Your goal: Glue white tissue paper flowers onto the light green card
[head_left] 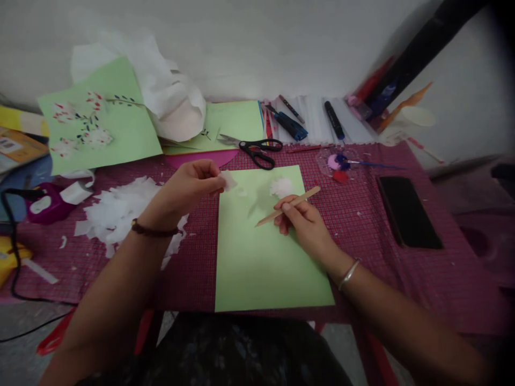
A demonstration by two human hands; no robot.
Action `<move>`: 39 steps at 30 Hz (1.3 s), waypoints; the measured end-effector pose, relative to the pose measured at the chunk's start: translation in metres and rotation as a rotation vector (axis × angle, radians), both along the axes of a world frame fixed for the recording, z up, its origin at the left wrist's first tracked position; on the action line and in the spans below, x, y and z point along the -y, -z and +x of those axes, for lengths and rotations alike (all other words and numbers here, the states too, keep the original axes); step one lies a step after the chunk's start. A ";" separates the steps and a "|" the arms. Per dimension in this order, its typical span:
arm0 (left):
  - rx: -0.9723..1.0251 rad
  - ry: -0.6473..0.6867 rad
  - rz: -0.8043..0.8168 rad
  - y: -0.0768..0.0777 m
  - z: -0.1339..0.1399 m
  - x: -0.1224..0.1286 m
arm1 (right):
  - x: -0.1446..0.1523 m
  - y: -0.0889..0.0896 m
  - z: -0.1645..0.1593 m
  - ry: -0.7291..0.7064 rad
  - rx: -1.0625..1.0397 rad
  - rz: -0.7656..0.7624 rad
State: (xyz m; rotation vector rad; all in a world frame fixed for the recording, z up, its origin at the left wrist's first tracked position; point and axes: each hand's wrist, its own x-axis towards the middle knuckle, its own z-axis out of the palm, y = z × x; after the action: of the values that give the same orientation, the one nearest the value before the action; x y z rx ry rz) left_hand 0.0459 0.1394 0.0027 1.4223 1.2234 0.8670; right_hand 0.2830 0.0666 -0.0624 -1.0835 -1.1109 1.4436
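A light green paper sheet point(261, 257) lies in front of me on the red checked tablecloth point(362, 225). My left hand point(189, 187) pinches a small white tissue piece point(228, 180) just above the sheet's upper left corner. My right hand point(301, 220) rests on the sheet and holds a thin wooden stick point(289, 205) slanting up to the right. A small white tissue clump point(280, 186) sits on the sheet near its top edge. A heap of torn white tissue point(120, 212) lies to the left of my left wrist.
Black scissors point(257, 150) lie behind the sheet. A finished green card with flowers point(96, 118) and crumpled white paper point(169, 102) stand at the back left. A paint palette with a brush point(340, 163), a black phone point(408, 212) and a purple punch point(46, 203) are nearby.
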 end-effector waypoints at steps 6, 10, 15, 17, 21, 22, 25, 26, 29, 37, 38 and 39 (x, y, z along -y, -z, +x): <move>0.103 -0.056 0.013 0.012 0.009 -0.009 | -0.005 -0.008 0.006 0.061 0.043 0.052; 0.095 0.007 -0.025 0.017 0.011 -0.001 | -0.015 -0.022 0.007 0.129 0.078 0.145; 0.118 0.060 -0.090 0.014 0.019 0.013 | -0.026 -0.033 -0.011 0.090 0.178 0.219; 0.118 0.075 -0.098 0.013 0.022 0.017 | -0.028 -0.033 -0.022 0.041 0.217 0.212; 0.145 0.103 -0.095 0.014 0.026 0.019 | -0.032 -0.028 -0.037 -0.016 0.203 0.207; 0.152 0.109 -0.096 0.015 0.026 0.019 | -0.033 -0.026 -0.039 -0.015 0.198 0.212; 0.160 0.111 -0.099 0.017 0.028 0.018 | -0.038 -0.021 -0.042 0.009 0.238 0.216; 0.150 0.102 -0.094 0.018 0.028 0.017 | -0.039 -0.020 -0.043 0.017 0.255 0.214; 0.080 0.071 -0.047 0.019 0.026 0.014 | -0.042 -0.020 -0.043 0.011 0.262 0.207; -0.035 -0.010 -0.067 0.026 -0.010 -0.012 | -0.047 -0.022 -0.023 0.059 0.127 0.199; -0.056 0.030 -0.095 0.028 -0.014 -0.015 | -0.047 -0.020 -0.021 0.050 0.145 0.212; -0.079 0.072 -0.116 0.030 -0.017 -0.017 | -0.046 -0.018 -0.019 0.038 0.172 0.228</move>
State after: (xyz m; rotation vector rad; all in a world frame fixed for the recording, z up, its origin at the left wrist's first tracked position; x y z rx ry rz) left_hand 0.0284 0.1563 -0.0271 1.4096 1.2536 0.6853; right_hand 0.2636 0.1131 -0.0440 -1.0735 -1.3347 1.1783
